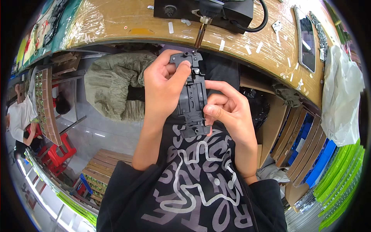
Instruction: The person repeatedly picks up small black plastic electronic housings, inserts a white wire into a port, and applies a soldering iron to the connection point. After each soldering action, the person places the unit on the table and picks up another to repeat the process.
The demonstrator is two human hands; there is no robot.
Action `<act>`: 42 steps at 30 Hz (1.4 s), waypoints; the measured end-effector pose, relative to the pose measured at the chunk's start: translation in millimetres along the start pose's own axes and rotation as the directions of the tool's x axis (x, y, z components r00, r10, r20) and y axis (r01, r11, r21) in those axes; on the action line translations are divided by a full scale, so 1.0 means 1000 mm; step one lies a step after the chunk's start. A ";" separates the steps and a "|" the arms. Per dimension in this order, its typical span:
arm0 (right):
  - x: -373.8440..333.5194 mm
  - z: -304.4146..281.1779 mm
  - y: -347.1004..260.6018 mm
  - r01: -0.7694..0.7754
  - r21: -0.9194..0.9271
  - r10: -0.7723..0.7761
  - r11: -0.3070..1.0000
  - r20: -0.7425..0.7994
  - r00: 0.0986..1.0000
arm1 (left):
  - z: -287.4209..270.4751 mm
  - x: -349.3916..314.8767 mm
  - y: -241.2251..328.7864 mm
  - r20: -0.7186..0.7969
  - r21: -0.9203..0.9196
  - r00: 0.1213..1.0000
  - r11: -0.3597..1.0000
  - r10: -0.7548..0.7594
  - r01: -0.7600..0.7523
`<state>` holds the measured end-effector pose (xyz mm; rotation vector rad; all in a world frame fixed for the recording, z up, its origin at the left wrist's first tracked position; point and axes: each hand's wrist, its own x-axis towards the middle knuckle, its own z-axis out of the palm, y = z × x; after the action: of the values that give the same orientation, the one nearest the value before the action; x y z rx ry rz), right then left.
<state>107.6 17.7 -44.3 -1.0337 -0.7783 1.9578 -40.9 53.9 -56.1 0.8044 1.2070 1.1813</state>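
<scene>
A long black plastic chassis-like part [192, 96], with ribs, holes and small posts, is held upright before my chest. My left hand [164, 83] grips its upper left side, thumb pressed on the face near the top. My right hand [228, 110] closes on the lower right edge with thumb and bent fingers; one fingertip shows near the bottom end. Directly above, a screwdriver machine [208, 11] points its metal bit [199, 36] down, and the tip meets or nearly meets the part's top end. Whether a screw sits under the tip I cannot tell.
The bench [123, 23], covered in film, carries a black box [239, 13], paper scraps and a phone [306, 42]. A white plastic bag [340, 92] hangs at right above stacked trays [303, 147]. Left are a green-grey cloth bundle [112, 85], red stools [62, 150] and another person [23, 120].
</scene>
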 end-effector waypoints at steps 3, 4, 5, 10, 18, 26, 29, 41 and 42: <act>-0.001 0.001 -0.001 -0.016 -0.008 0.016 1.000 0.001 1.000 | -0.001 0.000 0.002 0.006 0.009 1.000 1.000 -0.006 0.005; 0.000 0.001 -0.001 -0.020 -0.003 0.019 1.000 -0.003 1.000 | -0.002 0.001 0.002 0.011 0.018 1.000 1.000 -0.006 0.006; 0.001 0.002 0.000 -0.023 0.002 0.023 1.000 -0.007 1.000 | -0.003 0.002 0.001 0.017 0.031 1.000 0.999 -0.007 0.007; 0.004 0.000 0.001 -0.034 0.010 0.034 0.999 -0.002 0.999 | -0.004 0.004 -0.002 0.010 0.072 1.000 0.997 -0.010 0.009; 0.004 0.001 -0.002 -0.010 0.005 0.010 1.000 0.001 1.000 | 0.000 0.004 0.004 -0.006 0.062 1.000 0.998 0.003 -0.002; 0.005 -0.001 0.000 -0.009 0.033 0.009 0.999 0.005 1.000 | -0.001 0.006 0.002 -0.005 0.064 1.000 0.998 0.009 -0.008; 0.006 -0.001 0.000 -0.003 0.033 0.003 0.999 0.008 1.000 | -0.001 0.007 0.003 -0.003 0.074 1.000 0.997 0.000 0.001; 0.006 0.002 -0.002 0.001 0.053 0.000 0.999 -0.005 1.000 | 0.000 0.009 0.002 -0.019 0.067 1.000 0.998 0.011 -0.009; 0.006 0.002 -0.003 0.000 0.053 0.000 0.999 -0.004 1.000 | -0.002 0.010 0.003 -0.009 0.086 1.000 0.996 0.008 -0.007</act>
<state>104.2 23.4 -43.3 -1.0055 -0.7200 1.9650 -44.4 63.6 -56.6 0.8688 1.2703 1.1465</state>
